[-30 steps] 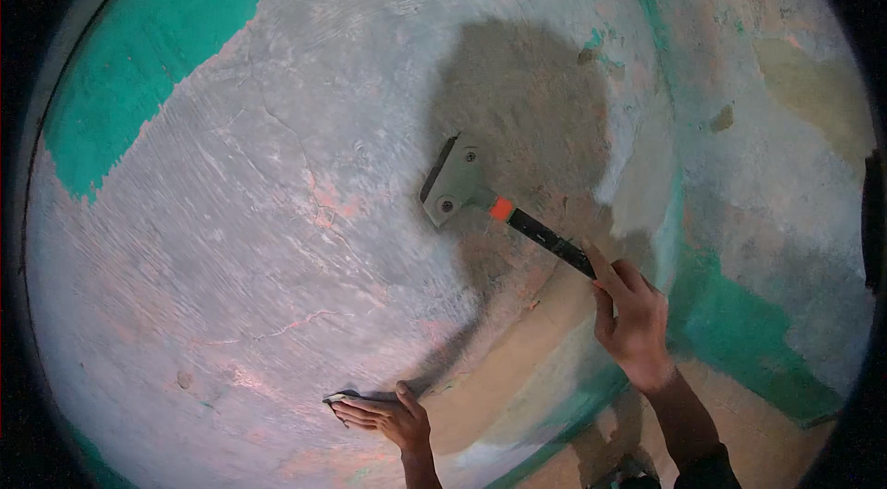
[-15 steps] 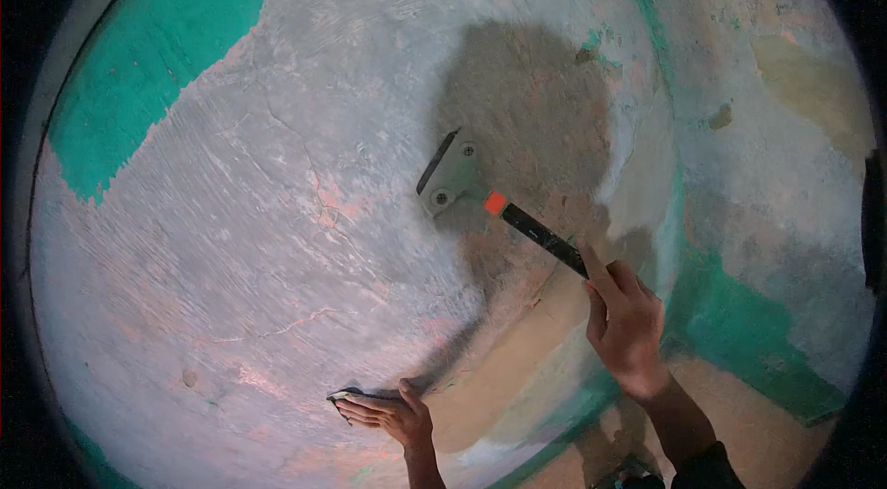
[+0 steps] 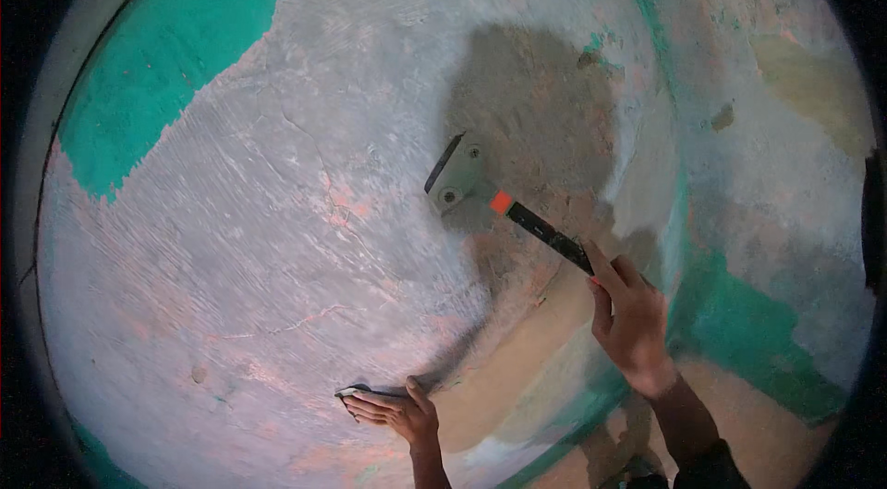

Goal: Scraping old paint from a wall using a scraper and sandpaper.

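Observation:
My right hand (image 3: 632, 327) is closed around the black handle of a wide scraper (image 3: 547, 235). An orange-red band sits where the handle meets its grey head, which carries two screws. The dark blade edge lies at the upper left, over the scraped wall (image 3: 249, 240), and whether it touches the surface I cannot tell. Lower down, my left hand (image 3: 402, 410) rests against the wall with fingers stretched to the left and thumb up. Under those fingers is a thin, flat thing (image 3: 351, 391) with dark and pale edges, mostly hidden, its kind unclear.
Green paint (image 3: 176, 64) remains in a large patch at the upper left, and another green strip (image 3: 748, 332) runs along the lower right wall. A corner divides the two wall faces at right. My head's shadow (image 3: 536, 92) falls around the blade. Tan floor (image 3: 739, 415) shows at the lower right.
The view has shifted slightly, so the wall, the scraper and both hands appear a little further right. Both grips look the same.

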The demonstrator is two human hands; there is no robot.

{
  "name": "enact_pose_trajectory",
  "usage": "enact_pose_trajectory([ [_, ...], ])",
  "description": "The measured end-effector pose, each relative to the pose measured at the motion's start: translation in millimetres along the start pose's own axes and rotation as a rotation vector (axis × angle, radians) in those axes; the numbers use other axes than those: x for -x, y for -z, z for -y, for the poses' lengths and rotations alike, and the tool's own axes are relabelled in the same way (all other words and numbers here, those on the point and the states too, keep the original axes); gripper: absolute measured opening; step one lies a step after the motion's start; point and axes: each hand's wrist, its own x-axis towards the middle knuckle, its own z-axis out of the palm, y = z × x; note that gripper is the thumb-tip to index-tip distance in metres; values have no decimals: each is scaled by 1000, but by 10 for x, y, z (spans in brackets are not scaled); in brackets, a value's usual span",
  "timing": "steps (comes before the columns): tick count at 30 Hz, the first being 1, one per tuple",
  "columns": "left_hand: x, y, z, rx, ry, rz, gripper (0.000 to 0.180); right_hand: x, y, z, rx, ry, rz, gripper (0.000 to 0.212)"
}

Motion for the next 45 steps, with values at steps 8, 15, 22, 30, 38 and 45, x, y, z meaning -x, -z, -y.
enact_pose_trajectory([
  [8, 38, -12, -52, 14, 18, 39, 97, -7, 43, -3, 14, 13, 40, 52],
  [15, 47, -40, -9, -12, 37, 95, 97, 21, 46, -30, 27, -11, 69, 52],
  [22, 37, -21, -2, 32, 38, 82, 97, 32, 77, -14, 59, 20, 35, 52],
  [30, 70, -36, 23, 10, 49, 76, 96, -13, 37, -46, 37, 44, 45, 52],
  [38, -51, 152, -43, 132, -15, 165, 84, 289, -1223, -119, -646, -57, -165, 26],
  [45, -1400, 971, -899, 90, -816, 220, 68, 220, -2006, -24, -998, -446, -274, 17],
])
